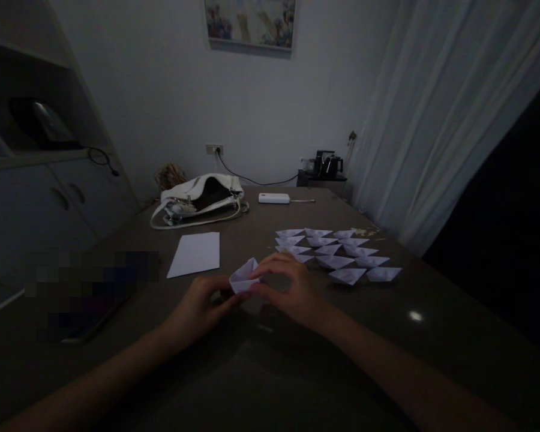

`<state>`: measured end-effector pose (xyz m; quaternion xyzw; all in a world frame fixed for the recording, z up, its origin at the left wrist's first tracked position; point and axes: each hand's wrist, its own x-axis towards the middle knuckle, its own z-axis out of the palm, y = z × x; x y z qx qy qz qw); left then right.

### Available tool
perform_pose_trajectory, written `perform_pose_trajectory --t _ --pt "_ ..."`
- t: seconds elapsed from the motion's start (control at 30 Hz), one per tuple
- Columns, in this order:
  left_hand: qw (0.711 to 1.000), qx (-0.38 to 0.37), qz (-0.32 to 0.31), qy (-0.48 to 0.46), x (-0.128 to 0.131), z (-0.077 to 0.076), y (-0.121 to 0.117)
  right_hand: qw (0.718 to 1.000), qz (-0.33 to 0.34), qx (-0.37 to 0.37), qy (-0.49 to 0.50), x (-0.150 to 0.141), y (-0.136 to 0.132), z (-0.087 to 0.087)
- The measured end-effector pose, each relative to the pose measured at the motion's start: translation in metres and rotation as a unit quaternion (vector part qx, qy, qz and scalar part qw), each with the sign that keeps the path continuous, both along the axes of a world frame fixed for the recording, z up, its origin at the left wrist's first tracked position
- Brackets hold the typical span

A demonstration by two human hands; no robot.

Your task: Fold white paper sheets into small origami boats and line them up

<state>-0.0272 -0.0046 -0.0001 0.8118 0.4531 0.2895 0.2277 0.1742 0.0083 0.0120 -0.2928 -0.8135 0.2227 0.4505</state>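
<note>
A small folded white paper boat (242,278) is held between my two hands just above the dark table (270,372). My left hand (206,305) grips its left and lower side, thumb in front and fingers partly hidden behind. From the right, my right hand (292,288) pinches the boat's right side between thumb and fingers. Several finished-looking paper boats (347,275) stand in rows beyond my right hand. Past my left hand lies a stack of white paper sheets (197,254).
A white handbag (202,201) lies open at the back left. Behind the boats is a white device (273,198) with a short cable. A blurred-out object (96,294) sits at the left. Against the far wall stands a black kettle (332,165), near a curtain (396,138).
</note>
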Motion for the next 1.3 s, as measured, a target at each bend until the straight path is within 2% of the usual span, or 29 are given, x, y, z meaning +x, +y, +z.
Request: perform_pose_trajectory --t 0.17,0.3,0.4,0.5,0.63,0.73,0.8,0.9,1.0,1.1,1.2,1.3 --pt "1.000 -0.007 -0.021 0.007 0.003 0.002 -0.003 0.998 -0.024 -0.013 0.050 -0.002 0.005 -0.009" --pt "0.999 -0.003 -0.040 0.003 0.003 0.003 -0.004 0.991 -0.008 -0.101 0.090 -0.003 0.011 -0.016" --pt "0.998 0.044 -0.030 0.024 0.002 0.003 -0.004 0.987 -0.013 -0.133 0.094 -0.002 0.015 -0.018" --pt "0.989 0.135 -0.005 0.059 -0.002 0.000 -0.002 0.982 -0.026 -0.161 0.091 -0.003 0.016 -0.019" --pt "0.953 0.268 0.025 0.142 -0.009 -0.002 0.002 0.944 0.053 -0.297 0.131 -0.007 0.012 -0.017" --pt "0.909 0.355 0.006 0.220 -0.012 -0.001 0.003 0.906 0.105 -0.375 0.166 -0.009 0.007 -0.014" --pt "0.878 0.403 -0.014 0.258 -0.012 0.001 0.002 0.891 0.106 -0.400 0.186 -0.009 0.006 -0.013" --pt "0.852 0.436 -0.037 0.287 -0.008 0.002 -0.003 0.897 0.052 -0.388 0.204 -0.009 0.006 -0.013" --pt "0.864 0.417 -0.044 0.278 -0.004 0.003 -0.008 0.899 0.025 -0.376 0.223 -0.009 0.010 -0.016" --pt "0.907 0.365 -0.034 0.207 -0.001 0.003 -0.010 0.899 0.040 -0.369 0.231 -0.009 0.015 -0.021" --pt "0.963 0.249 0.011 0.098 0.001 0.002 -0.009 0.912 0.060 -0.350 0.205 -0.008 0.017 -0.024" --pt "0.991 0.121 0.056 -0.003 0.004 -0.001 -0.006 0.927 0.077 -0.321 0.179 -0.008 0.017 -0.026"
